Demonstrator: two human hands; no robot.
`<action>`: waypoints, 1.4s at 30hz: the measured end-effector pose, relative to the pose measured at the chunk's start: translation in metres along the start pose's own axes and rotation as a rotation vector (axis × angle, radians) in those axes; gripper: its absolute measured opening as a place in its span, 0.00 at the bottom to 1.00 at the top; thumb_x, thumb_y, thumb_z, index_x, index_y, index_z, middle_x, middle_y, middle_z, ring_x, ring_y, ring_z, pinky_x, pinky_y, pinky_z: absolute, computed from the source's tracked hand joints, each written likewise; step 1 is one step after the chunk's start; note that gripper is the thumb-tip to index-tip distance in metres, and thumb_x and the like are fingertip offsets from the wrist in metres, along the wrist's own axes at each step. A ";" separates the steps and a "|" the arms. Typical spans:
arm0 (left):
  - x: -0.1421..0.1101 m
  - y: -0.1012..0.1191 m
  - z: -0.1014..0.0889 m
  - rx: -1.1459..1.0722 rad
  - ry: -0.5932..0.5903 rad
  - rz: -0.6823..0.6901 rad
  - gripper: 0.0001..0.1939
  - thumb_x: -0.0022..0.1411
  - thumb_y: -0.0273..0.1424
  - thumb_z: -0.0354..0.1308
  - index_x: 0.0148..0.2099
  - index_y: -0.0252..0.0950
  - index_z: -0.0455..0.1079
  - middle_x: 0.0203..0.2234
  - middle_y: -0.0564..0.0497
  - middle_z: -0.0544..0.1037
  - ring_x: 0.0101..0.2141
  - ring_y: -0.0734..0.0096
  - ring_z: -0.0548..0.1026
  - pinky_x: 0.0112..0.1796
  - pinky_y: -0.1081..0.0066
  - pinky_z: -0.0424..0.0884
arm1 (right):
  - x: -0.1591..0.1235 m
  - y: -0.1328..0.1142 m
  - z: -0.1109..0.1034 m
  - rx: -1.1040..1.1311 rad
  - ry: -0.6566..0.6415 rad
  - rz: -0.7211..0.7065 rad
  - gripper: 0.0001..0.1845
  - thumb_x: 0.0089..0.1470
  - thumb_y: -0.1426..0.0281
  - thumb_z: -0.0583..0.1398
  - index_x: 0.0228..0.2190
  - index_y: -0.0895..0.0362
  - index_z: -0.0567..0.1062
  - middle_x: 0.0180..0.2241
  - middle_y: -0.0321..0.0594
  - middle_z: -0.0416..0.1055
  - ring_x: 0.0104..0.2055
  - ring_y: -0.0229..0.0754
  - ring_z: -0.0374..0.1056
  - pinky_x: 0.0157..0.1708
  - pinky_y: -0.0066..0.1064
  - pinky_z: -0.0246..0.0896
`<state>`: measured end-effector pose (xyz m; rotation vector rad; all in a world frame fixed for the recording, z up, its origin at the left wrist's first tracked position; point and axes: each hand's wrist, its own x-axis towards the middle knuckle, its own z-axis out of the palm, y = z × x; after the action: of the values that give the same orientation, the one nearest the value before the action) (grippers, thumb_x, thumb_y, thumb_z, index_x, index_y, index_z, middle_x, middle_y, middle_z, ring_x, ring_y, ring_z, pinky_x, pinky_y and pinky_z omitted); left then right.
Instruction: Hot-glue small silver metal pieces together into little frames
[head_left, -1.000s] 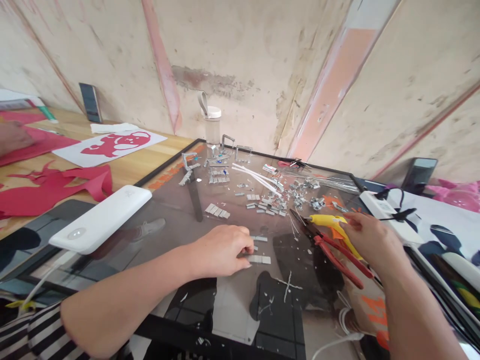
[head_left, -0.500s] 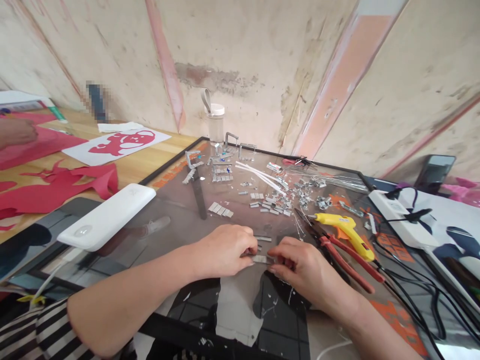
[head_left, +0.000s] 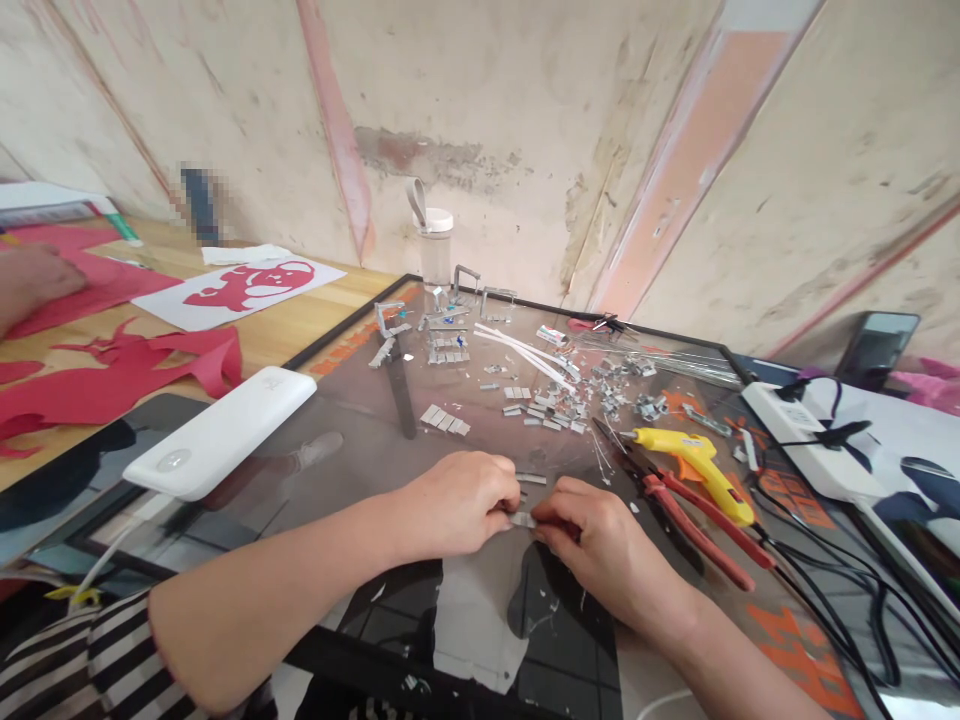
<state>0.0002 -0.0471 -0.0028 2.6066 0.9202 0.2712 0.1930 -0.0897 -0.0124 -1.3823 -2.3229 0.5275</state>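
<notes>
My left hand (head_left: 457,500) and my right hand (head_left: 596,545) meet over a glass-topped board (head_left: 337,400). Both pinch the same small strip of metal staples (head_left: 523,520) lying between their fingertips. Each hand's fingers are curled closed on it. More staple strips (head_left: 446,421) and several loose staple pieces (head_left: 559,405) lie scattered further back. A yellow glue gun (head_left: 694,462) and red-handled pliers (head_left: 694,530) lie just right of my right hand.
A white power bank (head_left: 221,430) rests at the left edge of the board. Red paper cut-outs (head_left: 112,375) cover the wooden table at left, where another person's hand (head_left: 30,285) shows. A clear jar (head_left: 436,250) stands by the wall. A power strip (head_left: 810,445) and black cables (head_left: 825,570) lie right.
My right hand left the glue gun, came left and took the other end of the staple strip held by my left hand. The hands have since drawn slightly closer together.
</notes>
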 end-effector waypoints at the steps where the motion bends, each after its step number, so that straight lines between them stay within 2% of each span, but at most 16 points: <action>1: 0.000 0.000 0.000 -0.008 -0.002 0.000 0.04 0.53 0.25 0.57 0.30 0.37 0.72 0.28 0.54 0.72 0.27 0.74 0.71 0.27 0.74 0.61 | 0.000 0.000 0.000 0.002 0.003 -0.002 0.10 0.50 0.80 0.56 0.26 0.56 0.75 0.26 0.36 0.67 0.29 0.37 0.65 0.29 0.26 0.59; 10: -0.001 -0.001 0.000 0.022 -0.009 -0.007 0.04 0.53 0.26 0.57 0.31 0.37 0.72 0.28 0.53 0.72 0.26 0.73 0.70 0.27 0.73 0.60 | -0.001 0.002 0.003 0.004 -0.002 0.042 0.08 0.50 0.77 0.56 0.27 0.56 0.75 0.27 0.36 0.67 0.29 0.38 0.65 0.29 0.26 0.59; 17: -0.003 0.002 -0.005 0.051 -0.036 -0.036 0.05 0.51 0.31 0.59 0.33 0.39 0.72 0.27 0.54 0.71 0.26 0.73 0.69 0.25 0.74 0.58 | -0.002 -0.001 -0.002 -0.005 -0.038 0.066 0.07 0.49 0.76 0.58 0.30 0.55 0.75 0.29 0.36 0.67 0.27 0.37 0.64 0.27 0.26 0.58; 23: -0.003 0.003 -0.007 0.028 -0.043 0.003 0.05 0.55 0.27 0.56 0.33 0.40 0.74 0.28 0.55 0.72 0.26 0.75 0.70 0.27 0.75 0.60 | -0.002 0.000 -0.002 -0.025 -0.027 0.061 0.06 0.49 0.77 0.58 0.27 0.56 0.74 0.28 0.36 0.68 0.29 0.38 0.65 0.28 0.26 0.58; 29: -0.002 0.010 -0.010 0.144 -0.103 0.013 0.09 0.58 0.27 0.53 0.28 0.37 0.73 0.27 0.54 0.71 0.26 0.75 0.70 0.26 0.75 0.60 | -0.002 0.001 0.002 -0.007 -0.020 0.054 0.07 0.49 0.78 0.58 0.25 0.56 0.73 0.27 0.36 0.67 0.29 0.37 0.65 0.29 0.26 0.58; 42: 0.000 0.013 -0.009 0.226 -0.170 0.019 0.09 0.58 0.26 0.54 0.27 0.35 0.71 0.27 0.53 0.72 0.27 0.73 0.71 0.25 0.75 0.59 | 0.000 -0.001 0.003 0.003 -0.012 0.076 0.07 0.47 0.80 0.58 0.24 0.57 0.73 0.25 0.36 0.68 0.28 0.38 0.66 0.29 0.26 0.58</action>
<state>0.0049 -0.0547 0.0103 2.7913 0.9137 -0.0537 0.1907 -0.0906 -0.0144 -1.4740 -2.2852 0.5628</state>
